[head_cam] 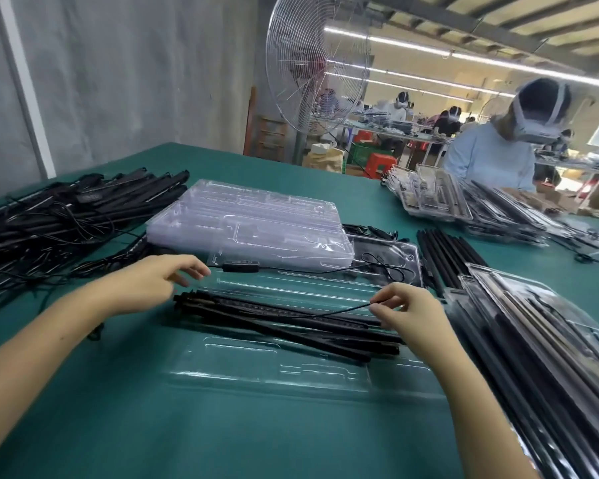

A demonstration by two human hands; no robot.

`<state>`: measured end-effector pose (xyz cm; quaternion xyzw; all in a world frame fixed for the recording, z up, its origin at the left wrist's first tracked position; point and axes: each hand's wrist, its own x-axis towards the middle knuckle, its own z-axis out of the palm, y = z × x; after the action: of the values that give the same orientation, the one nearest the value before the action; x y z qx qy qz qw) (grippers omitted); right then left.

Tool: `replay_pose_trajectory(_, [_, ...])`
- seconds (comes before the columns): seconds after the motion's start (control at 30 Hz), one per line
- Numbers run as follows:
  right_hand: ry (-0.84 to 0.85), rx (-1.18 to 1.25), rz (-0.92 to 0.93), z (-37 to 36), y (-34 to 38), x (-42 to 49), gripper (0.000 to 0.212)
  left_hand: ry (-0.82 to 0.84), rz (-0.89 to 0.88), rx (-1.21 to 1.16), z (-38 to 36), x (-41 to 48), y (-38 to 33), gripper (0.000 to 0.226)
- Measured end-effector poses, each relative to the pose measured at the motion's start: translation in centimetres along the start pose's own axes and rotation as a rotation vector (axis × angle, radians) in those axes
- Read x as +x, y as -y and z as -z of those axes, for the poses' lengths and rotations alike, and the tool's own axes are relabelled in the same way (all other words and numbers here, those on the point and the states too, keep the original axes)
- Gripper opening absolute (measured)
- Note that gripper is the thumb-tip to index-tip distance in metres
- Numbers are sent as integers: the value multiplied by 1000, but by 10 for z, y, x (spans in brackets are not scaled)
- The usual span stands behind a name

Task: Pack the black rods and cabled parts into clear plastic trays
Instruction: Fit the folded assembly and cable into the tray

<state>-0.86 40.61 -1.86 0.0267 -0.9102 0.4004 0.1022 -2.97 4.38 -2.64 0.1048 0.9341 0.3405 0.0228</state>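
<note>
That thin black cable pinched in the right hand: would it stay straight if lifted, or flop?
Probably flop: the cable curves loosely away from the right hand. Likely light too, since a fingertip pinch holds it.

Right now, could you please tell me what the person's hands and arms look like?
The left hand and right hand are bare: no gloves, rings, watch or bands show. The left forearm and right forearm are bare too, with no sleeve in view up to the frame's edge. No markings or cables show on them.
</note>
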Motion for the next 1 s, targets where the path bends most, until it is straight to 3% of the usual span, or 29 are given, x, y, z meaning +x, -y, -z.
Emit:
replay_pose_trajectory(0.13, [-22, 293, -41, 9, 5, -3, 11, -8, -165, 80, -14, -8, -12, 22])
replay_pose_trajectory(0.2, [-22, 415, -58, 12, 7, -4, 8, 23, -203, 153, -24, -8, -15, 13])
replay_pose_trajectory(0.3, [-17, 462, -86, 13, 7, -5, 7, 2, -238, 227, -34, -6, -17, 19])
replay_pose_trajectory(0.53, [21, 362, -157, 18, 2, -5, 3, -12, -133, 70, -41, -3, -17, 29])
replay_pose_trajectory(1.0, [-14, 95, -177, 23, -11, -3, 8, 6, -99, 306, -49, 0, -27, 16])
